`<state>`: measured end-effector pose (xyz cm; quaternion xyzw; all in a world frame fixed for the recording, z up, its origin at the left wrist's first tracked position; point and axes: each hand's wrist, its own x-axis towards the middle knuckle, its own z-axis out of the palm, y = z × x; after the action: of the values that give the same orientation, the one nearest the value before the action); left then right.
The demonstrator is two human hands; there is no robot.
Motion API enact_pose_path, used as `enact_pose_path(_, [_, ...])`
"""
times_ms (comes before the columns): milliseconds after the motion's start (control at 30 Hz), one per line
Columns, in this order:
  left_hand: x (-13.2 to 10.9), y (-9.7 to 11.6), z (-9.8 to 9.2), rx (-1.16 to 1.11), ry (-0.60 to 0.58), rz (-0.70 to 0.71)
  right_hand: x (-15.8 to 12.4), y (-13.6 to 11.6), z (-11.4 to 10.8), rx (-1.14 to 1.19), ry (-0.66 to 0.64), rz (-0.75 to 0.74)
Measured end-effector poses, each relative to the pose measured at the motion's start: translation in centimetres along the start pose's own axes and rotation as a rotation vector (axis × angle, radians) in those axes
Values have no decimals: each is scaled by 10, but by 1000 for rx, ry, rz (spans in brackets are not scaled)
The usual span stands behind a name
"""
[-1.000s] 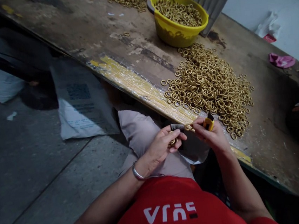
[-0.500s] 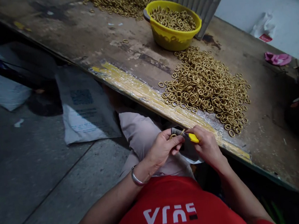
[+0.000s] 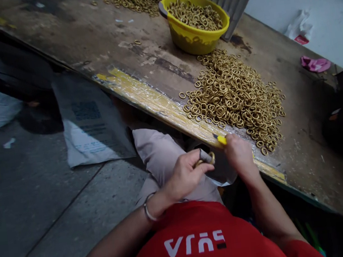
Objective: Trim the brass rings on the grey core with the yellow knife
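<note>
Two grips: my left grip [image 3: 185,174] pinches a gold-coloured ring [image 3: 212,157], my right grip [image 3: 239,152] clasps a yellow utility knife [image 3: 222,139]; likely trimming, next calling for careful knife-to-ring contact.

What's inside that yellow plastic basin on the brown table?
The yellow plastic basin holds many small gold-coloured metallic rings. Only the top layer shows; the basin's bottom and anything beneath those rings are covered.
</note>
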<state>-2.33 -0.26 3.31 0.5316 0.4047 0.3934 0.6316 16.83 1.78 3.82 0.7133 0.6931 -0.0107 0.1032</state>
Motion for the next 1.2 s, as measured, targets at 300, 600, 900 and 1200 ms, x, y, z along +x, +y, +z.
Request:
enact_pose_path(300, [5, -27, 0, -495, -142, -307, 65, -29, 4, 101, 148, -152])
enact_pose_path(600, [9, -38, -16, -840, -64, -328, 53, -18, -3, 912, 122, -145])
enact_pose_path(900, [8, -31, -6, -816, -64, -311, -14, -23, 8, 1706, -217, 9])
enact_pose_path(1200, [0, -25, 4, -795, -23, -354, -27, -22, 7, 1547, -125, -117])
